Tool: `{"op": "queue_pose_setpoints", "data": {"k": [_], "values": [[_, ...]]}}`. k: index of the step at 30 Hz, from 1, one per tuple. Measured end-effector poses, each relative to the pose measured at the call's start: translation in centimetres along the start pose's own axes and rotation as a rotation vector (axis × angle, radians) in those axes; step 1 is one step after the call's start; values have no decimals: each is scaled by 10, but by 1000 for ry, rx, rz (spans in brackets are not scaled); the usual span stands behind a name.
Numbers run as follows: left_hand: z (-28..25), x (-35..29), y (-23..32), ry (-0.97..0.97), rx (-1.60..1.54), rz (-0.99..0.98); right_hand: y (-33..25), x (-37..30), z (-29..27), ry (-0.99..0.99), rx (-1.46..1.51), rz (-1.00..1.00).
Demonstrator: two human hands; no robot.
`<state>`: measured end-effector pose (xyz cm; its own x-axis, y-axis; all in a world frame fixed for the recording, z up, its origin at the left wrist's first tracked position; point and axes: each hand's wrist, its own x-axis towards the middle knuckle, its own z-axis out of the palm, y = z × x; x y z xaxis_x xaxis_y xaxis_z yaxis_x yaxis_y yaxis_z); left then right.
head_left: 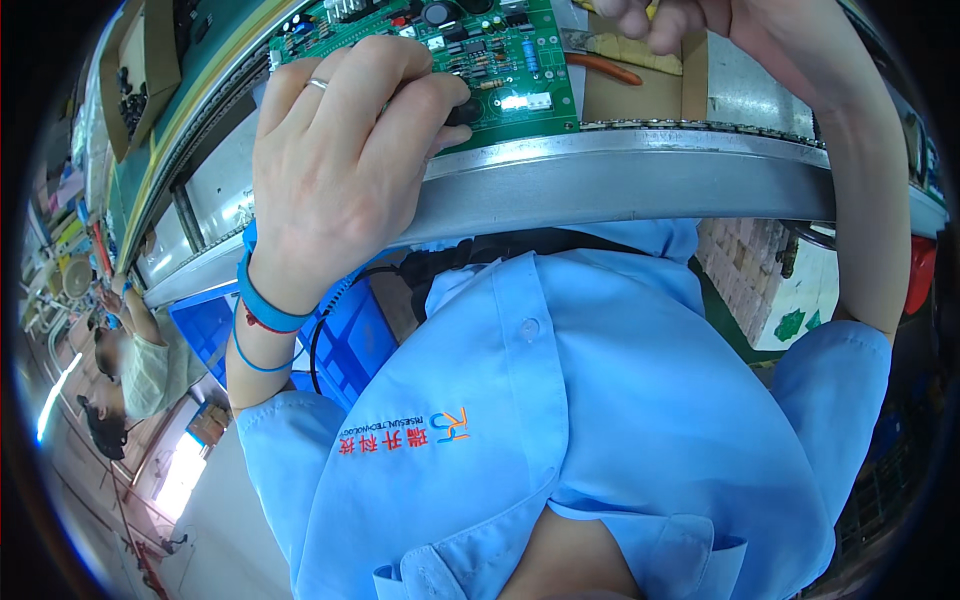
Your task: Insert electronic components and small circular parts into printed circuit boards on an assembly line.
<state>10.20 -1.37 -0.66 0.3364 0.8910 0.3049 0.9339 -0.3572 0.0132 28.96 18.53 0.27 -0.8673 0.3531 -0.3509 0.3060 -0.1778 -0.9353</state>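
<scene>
A green circuit board [530,115] with many small parts lies at the top, across the metal rail. My left hand [345,160], with a ring and a blue wrist strap, rests over its left part. Its fingers are curled, and a small black component [463,110] shows between fingertips and thumb, close to the board. My right hand [690,22] is cut off by the upper edge. Its fingers are bent inward above a yellow-wrapped tool handle [640,52]; whatever they may pinch is hidden. An orange handle [605,68] lies beside the yellow one.
The tools lie in a cardboard tray [693,80] behind the metal rail [640,175]. A cardboard box [140,75] of dark parts stands far left. Below the rail are a blue crate [355,335] and a white foam box [775,285]. Another person [150,370] is at left.
</scene>
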Motion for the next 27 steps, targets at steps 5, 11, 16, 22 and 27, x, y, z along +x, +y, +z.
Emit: {"op": "queue_pose_setpoints", "data": {"k": [5,11,16,22,27], "values": [[-5,4,3,-67,56,5,-4,-3,5,69,-208,-166],[-8,7,3,-110,126,45,-2,-4,10,59,-233,-88],[-2,8,-4,-24,140,151,0,-6,12,91,-337,-57],[-7,7,-5,-106,43,80,0,-8,9,-39,-199,-117],[-3,3,-5,-24,94,97,-2,-6,17,14,-274,-155]]}}
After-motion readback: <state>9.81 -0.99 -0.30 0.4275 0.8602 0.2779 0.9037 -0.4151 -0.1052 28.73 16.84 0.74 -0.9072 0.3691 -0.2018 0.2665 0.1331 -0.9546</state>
